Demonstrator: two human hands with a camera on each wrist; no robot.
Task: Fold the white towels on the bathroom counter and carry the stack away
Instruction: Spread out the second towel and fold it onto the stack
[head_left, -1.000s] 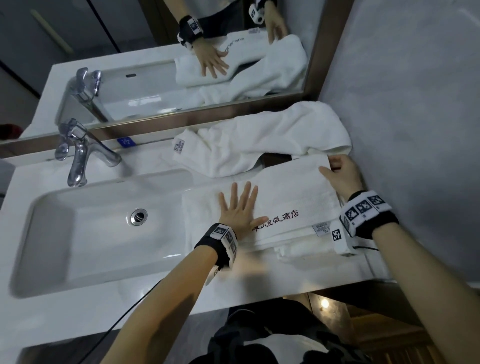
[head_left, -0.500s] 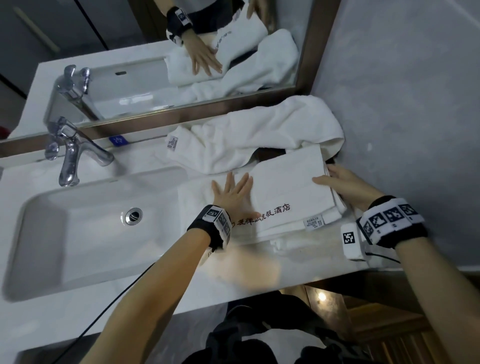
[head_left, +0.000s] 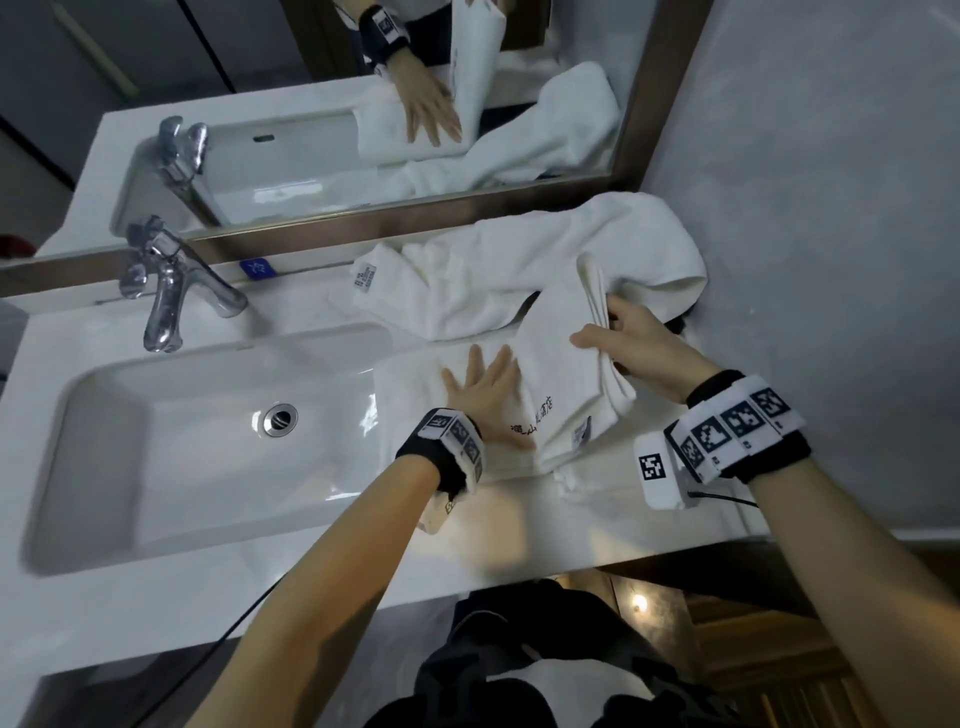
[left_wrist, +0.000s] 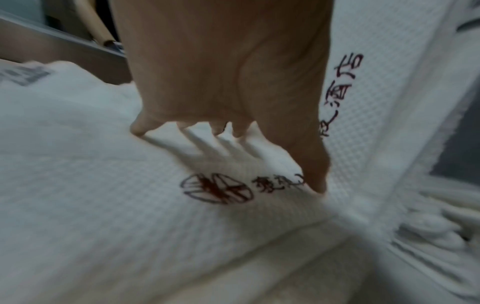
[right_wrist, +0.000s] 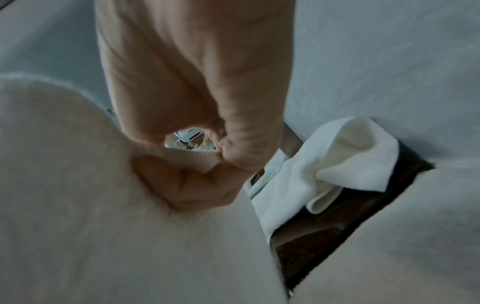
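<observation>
Towel (head_left: 566, 374) lies on the worktop (head_left: 322, 566) beside the sink, left hand (head_left: 485, 400) flat on it, right hand (head_left: 631, 343) pinching its raised edge; loosened pressure could misalign the fold.

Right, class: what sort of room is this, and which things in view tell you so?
Most likely a hotel bathroom: a white sink with a chrome tap under a wall mirror, and white towels, one towel printed with a name.
</observation>
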